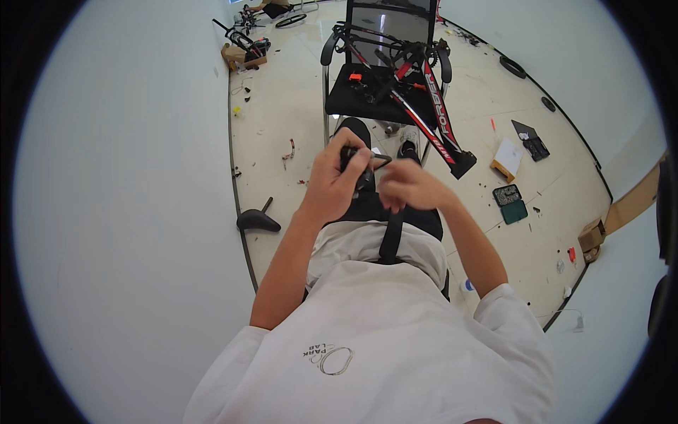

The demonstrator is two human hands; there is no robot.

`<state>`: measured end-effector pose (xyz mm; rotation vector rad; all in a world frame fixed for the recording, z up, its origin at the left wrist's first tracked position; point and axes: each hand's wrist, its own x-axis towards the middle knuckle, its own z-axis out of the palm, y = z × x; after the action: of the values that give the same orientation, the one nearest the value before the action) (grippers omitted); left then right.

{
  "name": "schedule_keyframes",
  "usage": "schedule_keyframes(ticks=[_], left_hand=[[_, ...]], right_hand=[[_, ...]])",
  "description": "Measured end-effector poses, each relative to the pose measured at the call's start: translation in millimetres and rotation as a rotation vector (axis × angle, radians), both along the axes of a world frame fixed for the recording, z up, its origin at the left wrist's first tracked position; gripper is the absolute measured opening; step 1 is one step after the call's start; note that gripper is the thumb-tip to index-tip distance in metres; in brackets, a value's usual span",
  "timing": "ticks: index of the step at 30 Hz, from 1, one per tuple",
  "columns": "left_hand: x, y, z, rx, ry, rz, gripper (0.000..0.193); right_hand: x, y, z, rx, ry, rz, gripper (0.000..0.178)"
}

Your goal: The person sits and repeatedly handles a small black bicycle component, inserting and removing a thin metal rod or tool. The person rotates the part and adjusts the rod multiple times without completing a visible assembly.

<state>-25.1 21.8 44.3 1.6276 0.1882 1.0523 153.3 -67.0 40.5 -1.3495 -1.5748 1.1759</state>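
My left hand point(337, 177) is closed around a small black part point(347, 157), held above my lap; the fingers hide most of it, so its kind is unclear. From this part a thin dark bent rod point(382, 161), shaped like a hex key, sticks out to the right. My right hand point(411, 185) is beside it with curled, slightly blurred fingers, the foremost ones at the rod. In front of me a black, red and white bicycle frame point(439, 116) lies across a black chair point(342, 101), its lower end hanging past the seat's right side.
On the floor at left lies a bicycle saddle point(258, 220) with its post. To the right are a green case point(514, 212) of small parts, a dark open case point(535, 147) and a white-topped box point(506, 159). Tires point(512, 67) lie along the right wall. More bicycle parts point(244, 42) are at far left.
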Motion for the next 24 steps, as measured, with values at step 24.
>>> schedule_keyframes(ticks=[24], left_hand=[[1, -5, 2, -0.24, -0.096, -0.26, 0.013]], right_hand=[[-7, -8, 33, 0.722, -0.698, -0.269, 0.015]])
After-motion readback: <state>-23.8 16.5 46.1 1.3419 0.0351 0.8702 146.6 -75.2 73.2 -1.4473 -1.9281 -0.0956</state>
